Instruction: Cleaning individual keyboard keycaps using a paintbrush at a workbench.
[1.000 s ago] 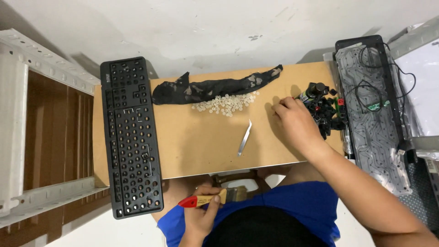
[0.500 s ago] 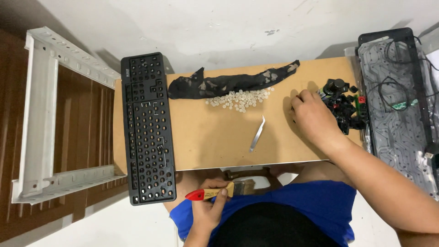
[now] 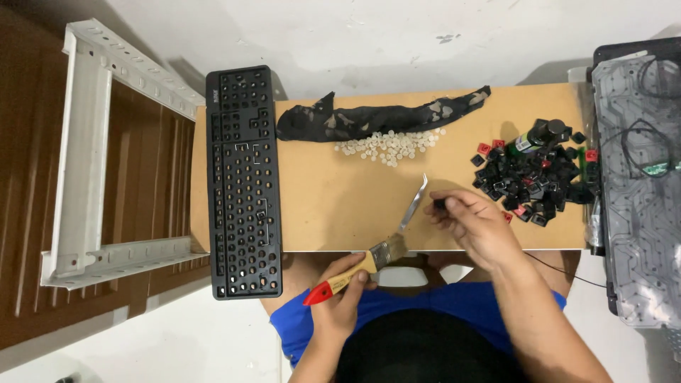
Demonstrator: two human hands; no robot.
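the left hand (image 3: 339, 301) is gripping a paintbrush (image 3: 355, 269) by its wooden, red-tipped handle, fingers curled round it, and the bristles are poking up to the near edge of the small tan table (image 3: 333, 206). the right hand (image 3: 474, 225) is hovering over the table's near right part, fingertips pinching a small black keycap (image 3: 440, 204). metal tweezers (image 3: 414, 203) are lying on the table just left of that hand, between it and the brush head. a stripped black keyboard frame (image 3: 242, 181) is lying along the table's left edge. at the table's far side a dark camouflage cloth (image 3: 376, 117) is stretching across, with a scatter of small white rubber domes (image 3: 390, 145) just nearer than it. on the table's right end a pile of black and red keycaps (image 3: 535, 181) is sitting with a small dark bottle (image 3: 537, 136) among it. beyond the right edge a keyboard membrane sheet (image 3: 638, 184) is resting.
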